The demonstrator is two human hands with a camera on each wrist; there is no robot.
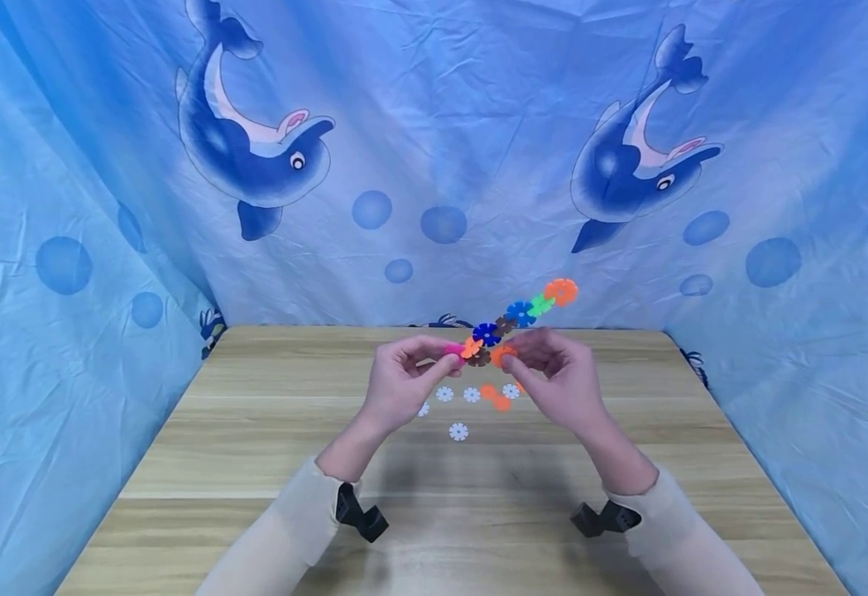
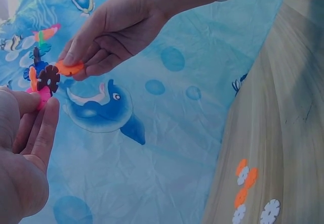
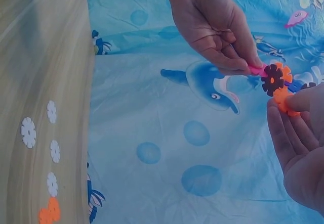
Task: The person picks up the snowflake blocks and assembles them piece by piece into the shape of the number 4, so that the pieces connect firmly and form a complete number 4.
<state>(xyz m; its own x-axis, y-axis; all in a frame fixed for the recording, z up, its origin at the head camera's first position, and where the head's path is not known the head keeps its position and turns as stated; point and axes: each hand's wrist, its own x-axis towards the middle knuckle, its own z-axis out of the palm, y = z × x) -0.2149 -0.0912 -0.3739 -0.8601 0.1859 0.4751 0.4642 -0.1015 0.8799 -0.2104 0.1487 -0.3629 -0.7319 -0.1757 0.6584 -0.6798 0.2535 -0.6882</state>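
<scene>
Both hands are raised over the table around a chain of slotted snowflake discs [image 1: 486, 334]. My left hand [image 1: 405, 379] pinches a pink snowflake disc [image 2: 44, 95] at the chain's near end. Between thumb and fingers, my right hand [image 1: 562, 377] pinches an orange snowflake disc [image 3: 284, 101], its edge right at a brown disc [image 3: 273, 80]. From the pink end, orange, dark blue, brown, blue and green discs run up to the right, ending in another orange disc [image 1: 561, 291].
On the wooden table [image 1: 270, 447] below the hands lie several white snowflake discs [image 1: 458, 432] and a few orange ones [image 1: 502, 403]. A blue dolphin-print cloth [image 1: 434, 149] hangs around the table's back and sides.
</scene>
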